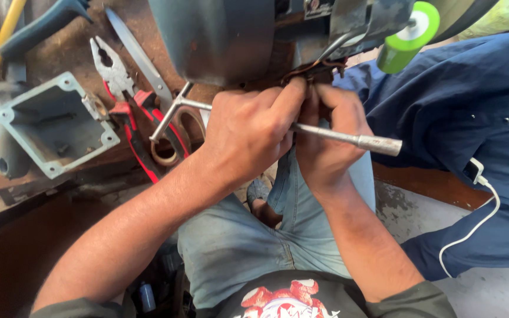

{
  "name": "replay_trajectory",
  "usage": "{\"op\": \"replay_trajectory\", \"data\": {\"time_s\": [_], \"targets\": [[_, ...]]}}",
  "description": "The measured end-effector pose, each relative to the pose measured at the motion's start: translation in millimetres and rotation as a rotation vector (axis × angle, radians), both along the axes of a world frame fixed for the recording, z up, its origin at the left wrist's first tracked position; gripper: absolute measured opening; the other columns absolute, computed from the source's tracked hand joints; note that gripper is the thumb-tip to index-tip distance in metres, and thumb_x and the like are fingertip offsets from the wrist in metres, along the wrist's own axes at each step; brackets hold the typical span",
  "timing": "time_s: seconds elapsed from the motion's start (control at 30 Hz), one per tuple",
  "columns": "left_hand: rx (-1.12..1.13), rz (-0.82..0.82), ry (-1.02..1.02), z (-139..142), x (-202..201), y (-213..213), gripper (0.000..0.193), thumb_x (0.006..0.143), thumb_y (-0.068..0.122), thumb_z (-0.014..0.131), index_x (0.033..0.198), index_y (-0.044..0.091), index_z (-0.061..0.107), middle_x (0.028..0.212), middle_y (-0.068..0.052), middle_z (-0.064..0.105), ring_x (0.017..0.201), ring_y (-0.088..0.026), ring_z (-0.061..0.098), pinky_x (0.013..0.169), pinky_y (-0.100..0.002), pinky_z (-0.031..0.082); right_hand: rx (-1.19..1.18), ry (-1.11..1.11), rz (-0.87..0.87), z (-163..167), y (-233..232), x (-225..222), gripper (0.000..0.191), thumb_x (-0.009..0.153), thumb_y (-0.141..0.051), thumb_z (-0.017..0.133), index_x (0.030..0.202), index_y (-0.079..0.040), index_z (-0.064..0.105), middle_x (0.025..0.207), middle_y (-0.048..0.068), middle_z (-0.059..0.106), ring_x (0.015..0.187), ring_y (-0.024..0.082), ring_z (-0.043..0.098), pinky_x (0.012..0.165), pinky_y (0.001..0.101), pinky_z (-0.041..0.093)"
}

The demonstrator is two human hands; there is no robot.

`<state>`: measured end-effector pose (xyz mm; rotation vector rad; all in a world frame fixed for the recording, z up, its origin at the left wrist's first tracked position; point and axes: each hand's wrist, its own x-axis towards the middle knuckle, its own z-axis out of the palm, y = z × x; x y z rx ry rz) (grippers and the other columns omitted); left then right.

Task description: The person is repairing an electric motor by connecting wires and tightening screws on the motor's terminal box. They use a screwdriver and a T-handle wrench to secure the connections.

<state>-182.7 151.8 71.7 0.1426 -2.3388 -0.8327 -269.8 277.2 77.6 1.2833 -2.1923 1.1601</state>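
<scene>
- Pinching with both hands at the underside of a grey motor housing, the person works at a bundle of brown wires that hangs from it.
- The left hand is closed, thumb and forefinger pressed together on the wires at the housing's lower edge.
- The right hand is closed too, its fingertips on the same wires just beside the left thumb.
- A metal T-handled wrench lies across between the two hands, its cross handle to the left and its socket end poking out to the right; which hand bears it cannot be told.
- On the rusty workbench to the left lie red-handled pliers, a roll of tape and a grey metal box, open side up.
- A green spool sits at the top right, near another person's dark blue sleeve.
</scene>
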Motion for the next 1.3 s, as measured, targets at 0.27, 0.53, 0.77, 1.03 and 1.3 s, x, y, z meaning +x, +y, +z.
{"op": "replay_trajectory", "data": {"time_s": [0.27, 0.53, 0.77, 1.03, 1.3], "targets": [[0.012, -0.038, -0.027, 85, 10, -13, 0.022, 0.088, 0.013, 0.076, 0.103, 0.008, 0.06, 0.077, -0.006, 0.07, 0.068, -0.03, 0.07, 0.053, -0.043, 0.049, -0.222, -0.566, 0.094, 19, 29, 21, 0.017, 0.112, -0.006, 0.062, 0.119, 0.009, 0.065, 0.105, 0.011, 0.07, 0.083, 0.012, 0.066, 0.075, 0.0258, 0.057], [1.234, -0.345, 0.267, 183, 42, 66, 0.031, 0.114, 0.028, 0.061, 0.103, 0.001, 0.069, 0.069, 0.004, 0.052, 0.061, -0.005, 0.046, 0.054, -0.023, 0.034, -0.05, -0.404, 0.414, 54, 126, 67, 0.064, 0.1, -0.034, 0.067, 0.142, 0.008, 0.042, 0.129, 0.021, 0.06, 0.121, 0.025, 0.061, 0.103, 0.0389, 0.05], [2.05, -0.312, 0.205, 65, -8, 155, 0.03, 0.104, 0.037, 0.06, 0.101, 0.008, 0.063, 0.064, 0.004, 0.05, 0.046, -0.003, 0.038, 0.041, -0.022, 0.026, -0.303, -1.301, 0.46, 45, 218, 93, 0.065, 0.102, -0.021, 0.066, 0.152, 0.009, 0.037, 0.118, 0.024, 0.067, 0.113, 0.031, 0.067, 0.098, 0.0415, 0.053], [0.341, 0.18, 0.315, 46, 29, 92, 0.032, 0.099, 0.018, 0.072, 0.127, 0.007, 0.062, 0.101, -0.009, 0.063, 0.09, -0.023, 0.062, 0.078, -0.036, 0.051, -0.224, -1.124, 0.032, 11, 236, 91, 0.039, 0.111, -0.013, 0.054, 0.139, 0.014, 0.061, 0.074, 0.006, 0.057, 0.065, 0.011, 0.051, 0.065, 0.0258, 0.043], [-0.197, 0.182, 0.258, 6, 9, 15, 0.025, 0.096, 0.009, 0.075, 0.119, 0.003, 0.067, 0.097, -0.007, 0.059, 0.087, -0.026, 0.061, 0.075, -0.04, 0.048, 0.187, -0.291, -0.072, 21, 185, 89, 0.027, 0.105, -0.008, 0.061, 0.124, 0.01, 0.066, 0.066, 0.008, 0.062, 0.055, 0.012, 0.059, 0.053, 0.0276, 0.045]]}}
